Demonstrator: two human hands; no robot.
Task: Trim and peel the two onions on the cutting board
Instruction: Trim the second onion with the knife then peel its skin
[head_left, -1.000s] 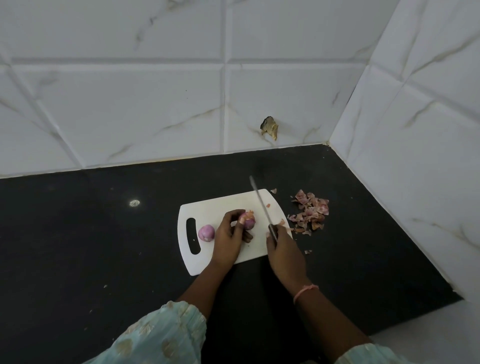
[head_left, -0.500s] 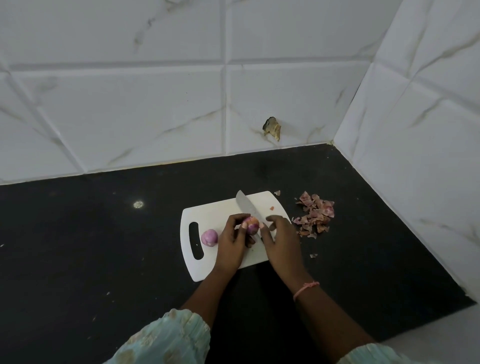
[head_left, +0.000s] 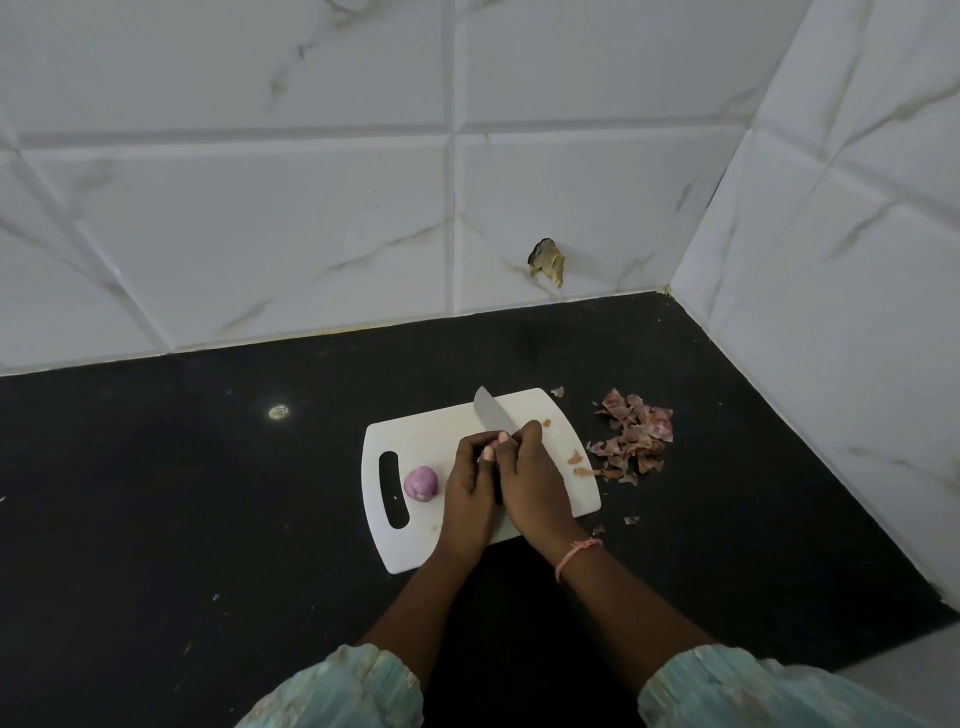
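Observation:
A white cutting board (head_left: 431, 421) with a handle slot lies on the black counter. A small peeled purple onion (head_left: 421, 484) sits on its left part, near the slot. My left hand (head_left: 470, 486) grips the second onion, which is almost wholly hidden between my fingers. Pressed close against it, my right hand (head_left: 535, 483) holds a knife (head_left: 491, 410) whose grey blade points away and to the left. A few skin scraps (head_left: 577, 461) lie on the board's right side.
A pile of reddish onion skins (head_left: 635, 435) lies on the black counter (head_left: 208, 519) just right of the board, with stray bits near its front corner. White marble-tiled walls (head_left: 311, 234) close in the back and the right side.
My right hand has moved left with the knife and closed against my left hand. The blade has swung from upright to slanting over the held onion, which is now hidden.

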